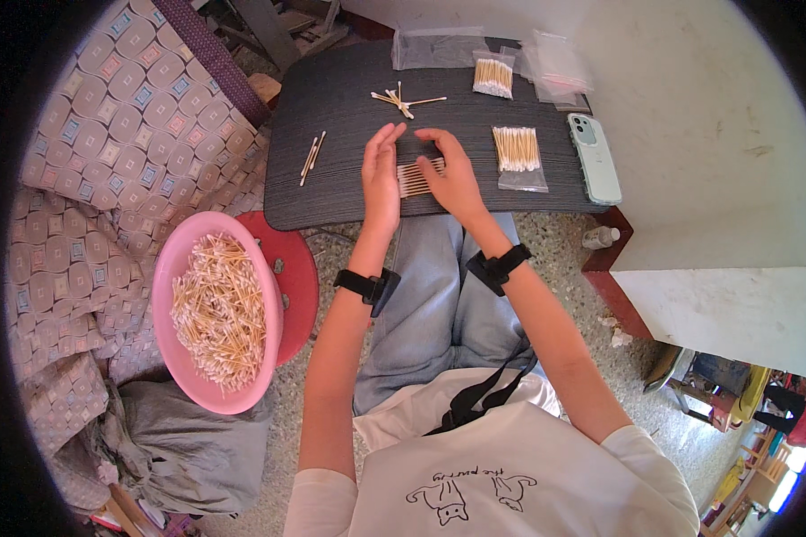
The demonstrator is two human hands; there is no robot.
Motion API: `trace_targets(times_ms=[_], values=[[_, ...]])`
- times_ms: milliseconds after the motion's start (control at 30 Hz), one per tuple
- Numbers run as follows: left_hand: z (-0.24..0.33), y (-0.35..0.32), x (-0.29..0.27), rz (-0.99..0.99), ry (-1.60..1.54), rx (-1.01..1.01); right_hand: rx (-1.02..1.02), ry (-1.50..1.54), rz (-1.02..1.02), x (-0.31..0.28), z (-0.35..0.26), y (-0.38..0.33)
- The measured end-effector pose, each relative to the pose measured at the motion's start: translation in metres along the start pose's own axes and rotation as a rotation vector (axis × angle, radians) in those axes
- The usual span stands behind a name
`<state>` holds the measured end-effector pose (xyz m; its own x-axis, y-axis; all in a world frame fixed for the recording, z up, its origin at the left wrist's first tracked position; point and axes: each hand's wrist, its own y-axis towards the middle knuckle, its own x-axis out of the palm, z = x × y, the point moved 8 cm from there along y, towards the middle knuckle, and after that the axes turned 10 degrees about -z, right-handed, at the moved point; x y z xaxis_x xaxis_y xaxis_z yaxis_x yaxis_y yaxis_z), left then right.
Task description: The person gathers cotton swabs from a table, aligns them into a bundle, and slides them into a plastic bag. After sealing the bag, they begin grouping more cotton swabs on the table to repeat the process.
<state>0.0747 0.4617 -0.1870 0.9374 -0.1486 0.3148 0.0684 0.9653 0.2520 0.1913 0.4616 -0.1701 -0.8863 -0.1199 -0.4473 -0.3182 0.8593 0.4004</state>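
Row of cotton swabs (414, 178) lies flat on the dark table (331, 116), near its front edge, squeezed between both hands. Each swab's long axis runs near-to-far; the row itself runs left-right. Left hand (381, 174) fingers straight, edge-on against the row's left end. Right hand (453, 177) fingers spread, pressing the right end. Neither grips. Bagged swab bundle (517, 149) just right, phone (595, 157) beyond. Pink basin (166, 268) of swabs sits well left, off the table.

My left hand (381, 174) and right hand (452, 174) flank row of cotton swabs (414, 177) on dark tabletop (349, 116), fingers open. Bagged swabs (517, 150) at 3 o'clock, phone (595, 157) beyond. Pink basin (175, 268) of swabs at 8 o'clock.
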Motion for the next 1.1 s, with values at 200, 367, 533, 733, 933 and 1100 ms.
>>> trace_targets(times_ms=[200,367,533,733,933,1100], values=[[-0.001,0.003,0.002,0.049,-0.126,0.004,0.097,0.321,0.021,0.003,0.02,0.003],[-0.003,0.004,-0.001,0.039,-0.17,0.015,0.06,0.39,0.103,-0.003,0.018,0.002],[-0.005,0.008,0.003,0.006,-0.257,0.01,0.063,0.34,0.045,-0.005,0.02,0.008],[-0.001,0.007,0.007,-0.018,-0.185,0.019,0.046,0.313,0.005,-0.002,0.018,0.009],[-0.004,0.005,0.002,0.004,-0.108,-0.017,0.134,0.594,0.028,-0.01,0.028,0.007],[-0.001,0.004,-0.006,0.023,-0.095,-0.048,0.266,0.583,-0.002,-0.02,0.044,-0.002]])
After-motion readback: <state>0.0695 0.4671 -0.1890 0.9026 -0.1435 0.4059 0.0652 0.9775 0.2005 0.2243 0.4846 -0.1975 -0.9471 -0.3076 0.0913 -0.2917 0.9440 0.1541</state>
